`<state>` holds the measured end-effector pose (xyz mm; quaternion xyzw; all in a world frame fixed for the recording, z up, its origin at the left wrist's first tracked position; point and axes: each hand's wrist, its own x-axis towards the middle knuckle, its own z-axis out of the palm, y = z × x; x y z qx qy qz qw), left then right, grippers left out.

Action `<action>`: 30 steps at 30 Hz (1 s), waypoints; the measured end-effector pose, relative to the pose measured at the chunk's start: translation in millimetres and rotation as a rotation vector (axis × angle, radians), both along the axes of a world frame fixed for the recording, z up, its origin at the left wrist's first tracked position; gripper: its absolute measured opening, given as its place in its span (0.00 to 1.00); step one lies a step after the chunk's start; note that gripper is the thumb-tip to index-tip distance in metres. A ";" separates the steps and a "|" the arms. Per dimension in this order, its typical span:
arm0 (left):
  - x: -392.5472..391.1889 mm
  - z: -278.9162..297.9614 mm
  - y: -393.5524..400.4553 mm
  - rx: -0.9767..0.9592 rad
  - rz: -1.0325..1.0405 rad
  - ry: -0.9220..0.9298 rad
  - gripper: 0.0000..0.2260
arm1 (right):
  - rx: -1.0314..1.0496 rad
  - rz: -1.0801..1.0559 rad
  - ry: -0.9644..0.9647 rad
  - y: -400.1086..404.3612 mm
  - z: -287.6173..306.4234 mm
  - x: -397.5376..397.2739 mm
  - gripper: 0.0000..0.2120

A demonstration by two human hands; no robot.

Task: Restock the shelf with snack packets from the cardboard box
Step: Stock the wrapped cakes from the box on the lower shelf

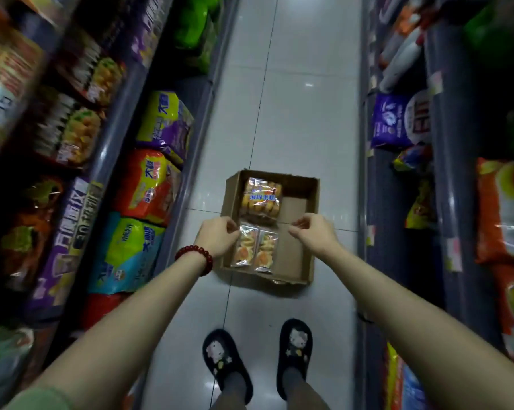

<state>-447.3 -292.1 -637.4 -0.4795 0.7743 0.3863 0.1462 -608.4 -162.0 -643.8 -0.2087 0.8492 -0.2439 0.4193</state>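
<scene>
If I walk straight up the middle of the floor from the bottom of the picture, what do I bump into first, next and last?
Black cat-face slippers → two clear packets of orange snacks at the brown cardboard box's near end → yellow cake packet at its far end → bare white floor tiles.

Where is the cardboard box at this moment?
In the head view, the cardboard box lies on the tiled floor of the aisle, near the middle, just ahead of the person's slippers and between the two shelves, below both hands.
</scene>
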 end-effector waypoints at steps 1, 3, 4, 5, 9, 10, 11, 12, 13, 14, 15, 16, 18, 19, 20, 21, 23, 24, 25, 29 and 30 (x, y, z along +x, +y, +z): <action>0.9 -23.7 1.1 0.017 0.011 -0.007 0.12 | 0.012 -0.009 -0.008 0.9 -21.7 1.3 0.11; 1.7 -69.1 2.6 0.046 0.033 -0.031 0.14 | 0.034 -0.026 -0.030 2.4 -66.0 3.7 0.12; 2.1 -91.0 3.1 0.061 0.040 -0.046 0.15 | 0.047 -0.029 -0.040 3.1 -87.3 4.7 0.12; 2.6 -113.0 3.6 0.076 0.042 -0.059 0.16 | 0.061 -0.027 -0.047 4.0 -108.1 5.8 0.12; 1.2 -195.8 2.0 0.121 0.045 -0.085 0.16 | 0.099 -0.045 -0.078 3.1 -189.8 8.8 0.12; -0.6 -214.7 1.3 0.135 0.052 -0.085 0.17 | 0.109 -0.055 -0.088 2.2 -207.8 8.9 0.12; -2.2 -233.0 1.0 0.148 0.055 -0.089 0.17 | 0.120 -0.058 -0.097 1.1 -224.3 9.2 0.11; -4.3 -250.1 0.1 0.157 0.052 -0.093 0.17 | 0.128 -0.062 -0.110 0.1 -240.9 9.5 0.10; -6.3 -267.1 -1.3 0.166 0.050 -0.096 0.17 | 0.134 -0.063 -0.128 -1.2 -256.1 10.3 0.09; -8.6 -283.0 -3.1 0.173 0.050 -0.096 0.18 | 0.139 -0.064 -0.150 -2.7 -271.3 11.0 0.09; -10.6 -298.9 -4.9 0.179 0.053 -0.098 0.19 | 0.144 -0.064 -0.166 -4.7 -285.7 12.0 0.09; -12.0 -314.0 -6.1 0.177 0.053 -0.100 0.19 | 0.146 -0.070 -0.175 -6.7 -299.5 13.0 0.10; -13.9 -340.9 -7.2 0.161 0.064 -0.122 0.17 | 0.132 -0.103 -0.202 -10.7 -324.8 14.9 0.14; -14.3 -352.3 -6.8 0.147 0.078 -0.143 0.18 | 0.116 -0.125 -0.216 -12.1 -335.7 16.4 0.17; -14.8 -362.8 -5.7 0.134 0.098 -0.161 0.19 | 0.105 -0.147 -0.230 -13.3 -345.9 17.7 0.20; -14.9 -372.3 -3.8 0.128 0.125 -0.167 0.21 | 0.102 -0.166 -0.242 -14.4 -355.5 19.4 0.23; -16.5 -389.0 -0.5 0.114 0.174 -0.148 0.26 | 0.124 -0.196 -0.234 -14.8 -377.5 21.5 0.26; -17.5 -395.1 1.1 0.105 0.186 -0.136 0.28 | 0.137 -0.203 -0.221 -15.0 -386.9 22.5 0.27; -18.0 -401.7 2.0 0.103 0.198 -0.128 0.30 | 0.143 -0.200 -0.212 -15.1 -395.9 23.5 0.27; -19.2 -416.1 2.3 0.109 0.287 -0.080 0.29 | 0.103 -0.219 -0.232 -15.2 -417.3 31.0 0.25; -19.1 -418.0 1.6 0.117 0.304 -0.072 0.27 | 0.072 -0.246 -0.237 -13.9 -419.0 32.2 0.26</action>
